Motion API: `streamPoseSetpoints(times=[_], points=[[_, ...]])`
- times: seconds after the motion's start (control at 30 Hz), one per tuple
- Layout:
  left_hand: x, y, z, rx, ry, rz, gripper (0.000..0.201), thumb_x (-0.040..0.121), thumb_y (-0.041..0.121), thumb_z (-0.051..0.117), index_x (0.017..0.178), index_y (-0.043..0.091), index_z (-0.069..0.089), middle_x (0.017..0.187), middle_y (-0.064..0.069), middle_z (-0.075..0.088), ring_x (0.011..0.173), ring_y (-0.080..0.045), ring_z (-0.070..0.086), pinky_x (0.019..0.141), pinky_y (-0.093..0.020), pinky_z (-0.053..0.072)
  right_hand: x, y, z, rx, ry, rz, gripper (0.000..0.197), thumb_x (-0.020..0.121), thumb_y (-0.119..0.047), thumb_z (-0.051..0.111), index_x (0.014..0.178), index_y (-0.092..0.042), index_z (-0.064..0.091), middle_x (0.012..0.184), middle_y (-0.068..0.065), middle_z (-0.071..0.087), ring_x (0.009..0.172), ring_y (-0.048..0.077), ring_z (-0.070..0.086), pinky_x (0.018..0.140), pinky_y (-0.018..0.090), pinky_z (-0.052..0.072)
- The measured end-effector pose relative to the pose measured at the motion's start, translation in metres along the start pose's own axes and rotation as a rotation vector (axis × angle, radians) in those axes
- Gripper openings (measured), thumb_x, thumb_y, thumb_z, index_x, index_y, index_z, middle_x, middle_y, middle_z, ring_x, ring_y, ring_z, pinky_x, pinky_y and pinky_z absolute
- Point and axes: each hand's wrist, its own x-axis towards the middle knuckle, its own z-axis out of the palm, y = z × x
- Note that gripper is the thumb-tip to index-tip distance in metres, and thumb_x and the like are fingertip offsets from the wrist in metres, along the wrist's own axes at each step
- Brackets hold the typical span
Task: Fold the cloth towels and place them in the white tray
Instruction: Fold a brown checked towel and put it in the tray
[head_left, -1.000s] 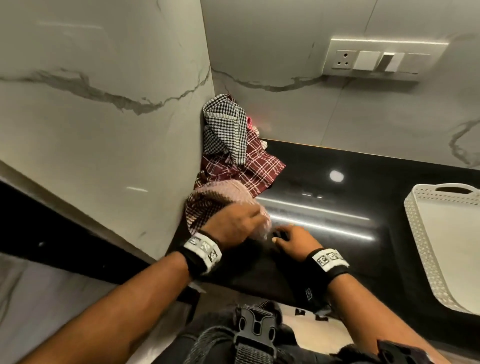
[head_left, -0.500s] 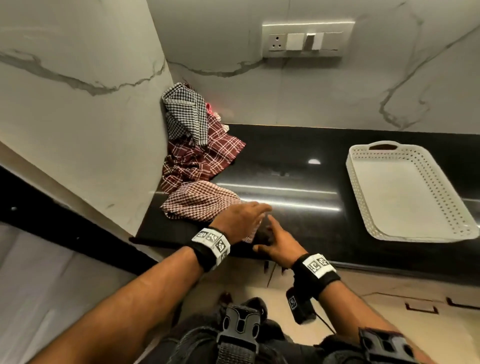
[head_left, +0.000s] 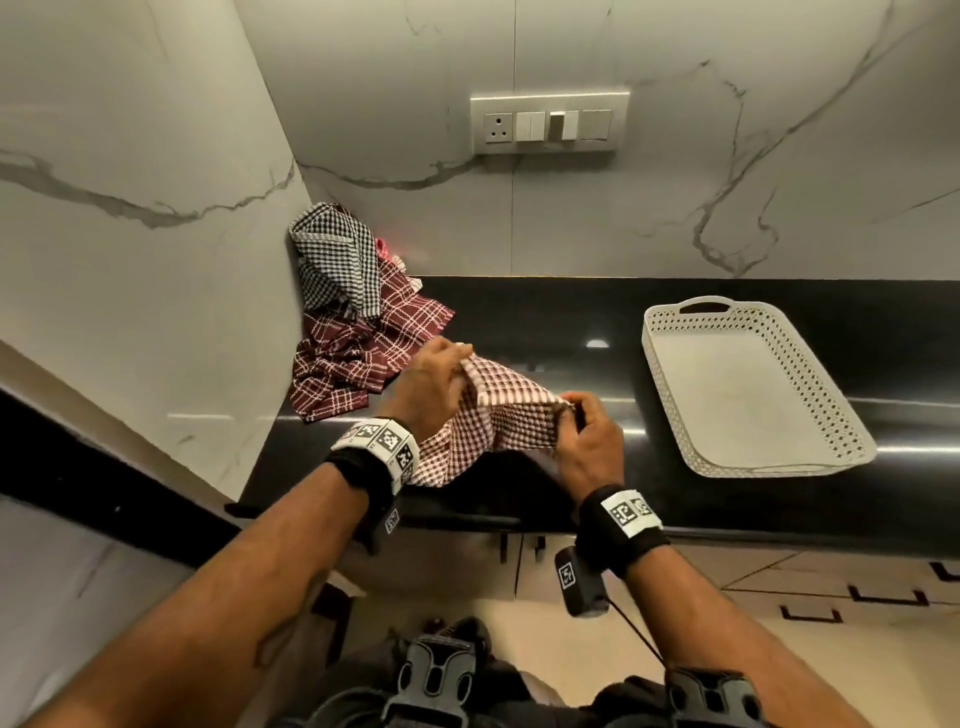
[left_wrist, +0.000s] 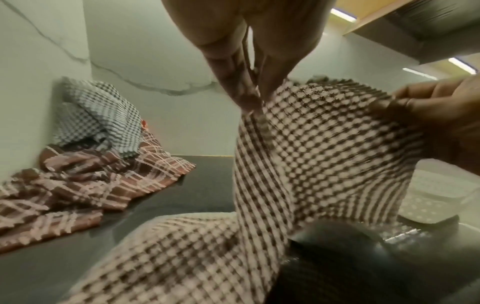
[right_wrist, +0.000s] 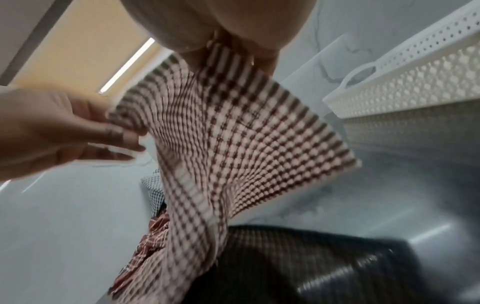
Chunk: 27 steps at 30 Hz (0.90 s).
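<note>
A red-and-white checked towel (head_left: 498, 421) (left_wrist: 324, 148) (right_wrist: 233, 144) hangs above the black counter (head_left: 545, 322), held by two corners. My left hand (head_left: 457, 366) (left_wrist: 253, 98) pinches its upper left corner. My right hand (head_left: 574, 413) (right_wrist: 233, 55) pinches the opposite corner, closer to me. The lower part of the towel droops onto the counter by my left wrist. The white perforated tray (head_left: 748, 389) (right_wrist: 405, 90) stands on the counter to the right with nothing in it.
A black-and-white checked towel (head_left: 335, 260) and a maroon plaid towel (head_left: 358, 353) lie crumpled in the counter's back left corner against the marble walls. A switch plate (head_left: 548, 124) sits on the back wall. Bare counter lies between the towels and the tray.
Both hands have lifted the red-and-white checked towel off the counter and spread it between them. My view has swung right, bringing the whole tray into sight.
</note>
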Motion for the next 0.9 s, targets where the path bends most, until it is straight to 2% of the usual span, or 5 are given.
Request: streamPoseSetpoints(times=[0.13, 0.23, 0.47, 0.73, 0.9], points=[[-0.010, -0.012, 0.002, 0.087, -0.312, -0.061, 0.089, 0.081, 0.046, 0.077, 0.152, 0.020, 0.032, 0.155, 0.000, 0.025, 0.138, -0.019, 0.036, 0.115, -0.040, 0.036, 0.023, -0.018, 0.001, -0.042, -0.151, -0.116, 0.008, 0.095, -0.024, 0.064, 0.099, -0.019, 0.070, 0.082, -0.009, 0.070, 0.073, 0.002, 0.065, 0.067, 0.027, 0.055], [-0.010, -0.004, 0.006, -0.008, -0.194, 0.168, 0.073, 0.082, 0.057, 0.069, 0.143, 0.025, 0.044, 0.144, 0.008, 0.042, 0.128, -0.012, 0.048, 0.105, -0.032, 0.045, 0.037, -0.031, 0.017, -0.147, -0.276, -0.206, 0.013, 0.092, -0.030, 0.068, 0.099, -0.020, 0.073, 0.086, -0.003, 0.075, 0.076, 0.011, 0.069, 0.072, 0.031, 0.056], [0.036, -0.026, -0.019, 0.034, -0.121, 0.200, 0.021, 0.087, 0.011, 0.065, 0.107, 0.015, 0.070, 0.099, -0.001, 0.073, 0.089, -0.017, 0.067, 0.083, -0.039, 0.056, 0.069, -0.028, 0.040, -0.344, -0.425, -0.149, 0.017, 0.085, -0.037, 0.065, 0.083, -0.020, 0.070, 0.075, -0.005, 0.070, 0.071, 0.015, 0.065, 0.067, 0.040, 0.055], [0.103, -0.096, -0.084, 0.400, -0.071, 0.071, 0.018, 0.098, 0.030, 0.053, 0.105, 0.018, 0.065, 0.098, -0.008, 0.071, 0.086, -0.030, 0.068, 0.075, -0.037, 0.052, 0.132, -0.030, 0.004, -0.501, -0.382, 0.006, 0.021, 0.092, -0.008, 0.060, 0.092, -0.025, 0.073, 0.077, -0.014, 0.065, 0.074, 0.006, 0.061, 0.077, 0.031, 0.052], [0.162, -0.088, -0.129, 0.455, 0.017, 0.053, 0.015, 0.095, 0.022, 0.055, 0.104, 0.020, 0.067, 0.098, -0.009, 0.071, 0.087, -0.032, 0.068, 0.072, -0.037, 0.051, 0.214, -0.085, -0.005, -0.520, -0.235, -0.111, 0.019, 0.084, -0.002, 0.061, 0.088, -0.011, 0.077, 0.083, 0.010, 0.074, 0.080, 0.027, 0.068, 0.071, 0.029, 0.049]])
